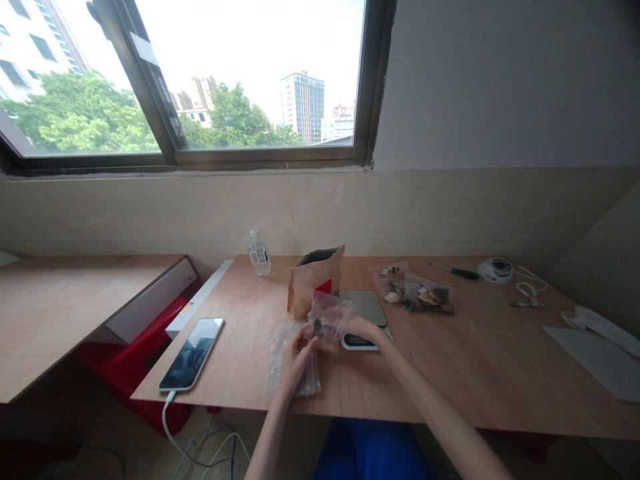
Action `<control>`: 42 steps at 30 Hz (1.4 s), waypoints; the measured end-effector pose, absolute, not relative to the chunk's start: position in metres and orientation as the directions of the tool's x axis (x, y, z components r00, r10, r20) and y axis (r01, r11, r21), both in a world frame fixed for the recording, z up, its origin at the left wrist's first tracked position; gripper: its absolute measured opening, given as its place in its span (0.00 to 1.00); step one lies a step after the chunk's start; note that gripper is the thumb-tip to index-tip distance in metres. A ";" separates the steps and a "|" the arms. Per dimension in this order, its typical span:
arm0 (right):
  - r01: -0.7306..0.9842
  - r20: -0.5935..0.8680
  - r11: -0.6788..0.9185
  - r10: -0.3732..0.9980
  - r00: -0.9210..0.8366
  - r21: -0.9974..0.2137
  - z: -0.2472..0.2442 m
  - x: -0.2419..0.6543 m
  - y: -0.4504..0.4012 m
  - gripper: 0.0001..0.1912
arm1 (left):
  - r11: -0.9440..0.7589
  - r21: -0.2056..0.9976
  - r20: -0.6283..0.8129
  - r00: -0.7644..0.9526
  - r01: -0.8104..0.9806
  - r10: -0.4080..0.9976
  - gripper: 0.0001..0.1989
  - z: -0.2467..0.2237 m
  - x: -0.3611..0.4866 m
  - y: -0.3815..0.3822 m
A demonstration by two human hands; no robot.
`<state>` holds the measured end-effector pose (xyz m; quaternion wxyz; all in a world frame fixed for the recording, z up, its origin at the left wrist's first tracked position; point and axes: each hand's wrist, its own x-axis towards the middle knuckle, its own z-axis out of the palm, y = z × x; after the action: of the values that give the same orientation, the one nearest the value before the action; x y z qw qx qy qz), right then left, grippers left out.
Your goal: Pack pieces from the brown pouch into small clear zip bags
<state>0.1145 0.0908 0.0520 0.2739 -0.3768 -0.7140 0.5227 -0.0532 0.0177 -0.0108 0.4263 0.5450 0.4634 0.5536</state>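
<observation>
Over the table, a small clear zip bag is held up between my two hands. My left hand pinches its lower left part, beside a small dark piece; whether that piece lies inside the plastic is unclear. At the bag's right side, my right hand is closed on the plastic, fingertips partly hidden. Loose clear bags lie flat under my left hand. Just behind stands an open brown paper pouch with a red mark. A kitchen scale sits partly under my right hand.
Zip bags with dark and pale pieces lie right of the scale. Farther right are a screwdriver, a white dome device, a cable and paper. A phone and water bottle are left.
</observation>
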 end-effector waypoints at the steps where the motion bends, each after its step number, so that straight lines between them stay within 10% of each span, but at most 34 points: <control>1: 0.281 0.018 0.218 0.818 -0.575 -0.935 0.054 0.115 0.091 0.16 | -0.202 0.979 0.203 -0.043 0.026 0.978 0.19 -0.011 -0.053 0.018; 14: 0.235 0.235 0.440 0.776 -0.586 -0.867 0.038 0.111 0.097 0.13 | -0.152 0.988 0.150 -0.092 -0.022 0.984 0.19 -0.011 -0.053 0.019; 31: 0.061 0.198 0.251 0.871 -0.449 -0.966 0.043 0.099 0.093 0.18 | -0.061 0.998 0.060 -0.037 -0.028 0.997 0.17 0.010 -0.049 0.010; 42: 0.329 0.186 0.353 0.876 -0.446 -0.876 0.059 0.109 0.064 0.13 | -0.132 0.990 0.128 -0.077 -0.047 0.989 0.10 0.000 -0.053 0.012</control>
<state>0.1089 0.0645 0.0592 0.3397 -0.4021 -0.7492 0.4021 -0.0530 0.0120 0.0003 0.4604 0.4997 0.4711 0.5625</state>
